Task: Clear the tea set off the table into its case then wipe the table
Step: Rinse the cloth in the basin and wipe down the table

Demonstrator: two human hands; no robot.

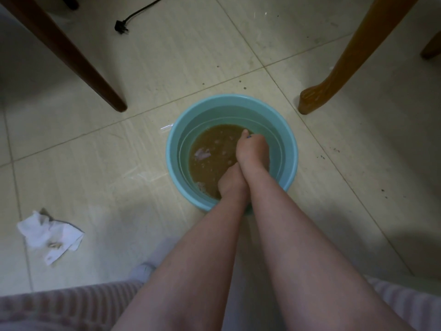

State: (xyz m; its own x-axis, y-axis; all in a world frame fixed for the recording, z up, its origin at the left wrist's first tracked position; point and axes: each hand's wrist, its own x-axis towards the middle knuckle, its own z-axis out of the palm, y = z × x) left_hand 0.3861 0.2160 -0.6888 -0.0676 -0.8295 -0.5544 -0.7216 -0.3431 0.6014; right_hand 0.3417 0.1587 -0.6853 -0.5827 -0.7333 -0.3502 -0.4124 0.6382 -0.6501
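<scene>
A light blue basin point(174, 149) stands on the tiled floor, holding murky brown water point(214, 144). Both my hands reach down into it. My right hand point(253, 151) is at the far right side of the water, fingers curled, and a small blue bit of something shows between its thumb and fingers. My left hand point(230, 182) is lower, near the basin's near wall, tucked under my right wrist; its fingers are below the brown water and hidden. A pale scrap point(202, 154) floats at the left of the water. No tea set, case or table top is in view.
A dark wooden leg point(78, 63) slants at the left and an orange carved wooden leg point(334, 75) at the right. A crumpled white tissue point(50, 235) lies on the floor at the left. A black plug and cord point(121, 26) lie at the back.
</scene>
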